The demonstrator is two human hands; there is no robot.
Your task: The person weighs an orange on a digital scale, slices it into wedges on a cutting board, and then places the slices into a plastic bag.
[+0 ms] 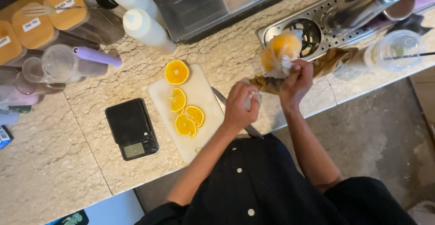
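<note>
My right hand point(297, 81) grips the neck of a clear plastic bag point(280, 53) holding orange fruit, lifted above the counter near the metal drain tray point(333, 19). My left hand point(240, 105) is closed on the loose clear plastic end of that bag, just right of the white cutting board point(199, 130). On the board lie an orange half point(176, 72) and three orange slices point(186, 114). A knife point(221, 98) lies along the board's right edge, partly hidden under my left hand.
A black digital scale point(131, 129) sits left of the board. Two white squeeze bottles point(147, 28), wooden-lidded jars point(34, 28) and clear cups point(59, 64) stand at the back left. A brown cloth point(328, 62) and a lidded plastic cup point(398, 48) lie right.
</note>
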